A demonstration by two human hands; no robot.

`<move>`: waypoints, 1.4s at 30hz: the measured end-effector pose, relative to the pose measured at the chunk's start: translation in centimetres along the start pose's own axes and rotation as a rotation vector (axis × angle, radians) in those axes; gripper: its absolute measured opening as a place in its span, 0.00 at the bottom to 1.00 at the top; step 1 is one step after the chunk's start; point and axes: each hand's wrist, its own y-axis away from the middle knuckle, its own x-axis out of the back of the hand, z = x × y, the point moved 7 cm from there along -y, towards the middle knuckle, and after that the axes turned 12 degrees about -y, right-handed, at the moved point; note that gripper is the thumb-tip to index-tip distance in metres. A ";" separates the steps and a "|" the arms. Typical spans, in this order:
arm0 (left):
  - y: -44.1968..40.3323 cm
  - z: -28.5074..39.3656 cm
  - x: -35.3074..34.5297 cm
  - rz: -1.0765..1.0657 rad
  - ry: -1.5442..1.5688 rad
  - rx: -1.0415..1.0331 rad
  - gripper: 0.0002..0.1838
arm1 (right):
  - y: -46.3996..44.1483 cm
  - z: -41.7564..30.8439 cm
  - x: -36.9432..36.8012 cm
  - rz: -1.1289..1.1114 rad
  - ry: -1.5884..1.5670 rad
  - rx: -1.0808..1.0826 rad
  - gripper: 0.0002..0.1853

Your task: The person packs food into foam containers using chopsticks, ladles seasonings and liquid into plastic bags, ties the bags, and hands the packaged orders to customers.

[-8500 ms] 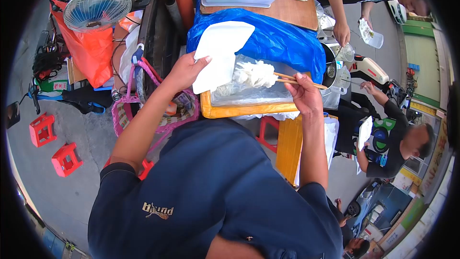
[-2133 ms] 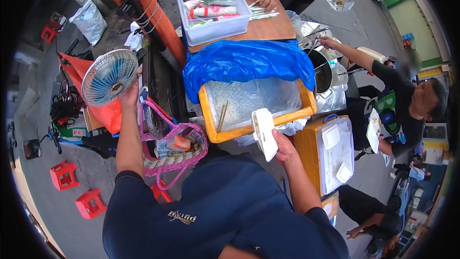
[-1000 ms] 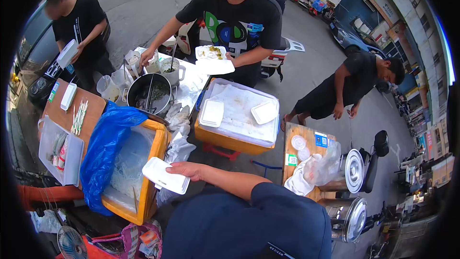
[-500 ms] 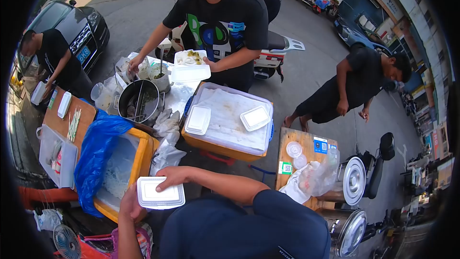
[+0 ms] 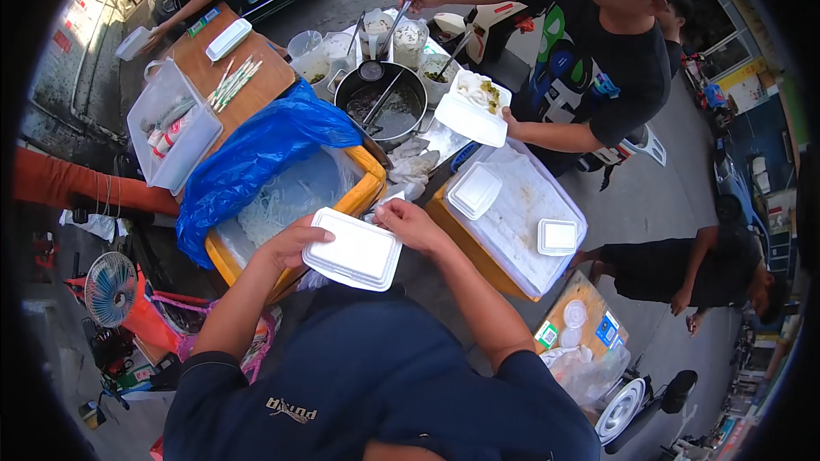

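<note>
A closed white takeout box (image 5: 357, 249) is held in front of my chest. My left hand (image 5: 289, 243) grips its left end, thumb on the lid. At the box's upper right corner is my right hand (image 5: 412, 227), its fingers pinched together. A small white bit (image 5: 390, 200) shows at those fingertips, too little of it to name. Just beyond my hands stands a yellow-rimmed foam box (image 5: 373, 177) lined with a blue plastic bag (image 5: 248, 145), with pale, translucent food inside. Two more closed takeout boxes (image 5: 474, 191) (image 5: 558, 237) lie on the white-covered crate (image 5: 517, 196) to the right.
Across the stall, a person in a black T-shirt (image 5: 598, 60) holds an open takeout box (image 5: 472, 108) of food and a ladle (image 5: 373, 68) over a dark pot (image 5: 381, 102). Another takeout box (image 5: 228, 39) and wrapped chopsticks (image 5: 235, 84) lie on a wooden board (image 5: 192, 55). A fan (image 5: 111, 288) stands lower left.
My view has turned right-side down, shifting the scene. My right hand has moved from the box's lid to its upper right corner. The person opposite now lifts a ladle over the pot.
</note>
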 end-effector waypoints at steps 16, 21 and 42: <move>7.2 17.5 26.6 0.369 0.340 -0.583 0.29 | -22.9 -10.9 -12.0 0.071 1.198 0.670 0.25; 4.6 19.7 30.8 0.401 0.409 -0.569 0.30 | -13.4 -11.3 -6.9 0.085 0.863 0.726 0.15; -8.5 16.5 40.8 0.592 0.504 -0.617 0.29 | -9.7 5.8 14.3 0.780 0.103 0.002 0.07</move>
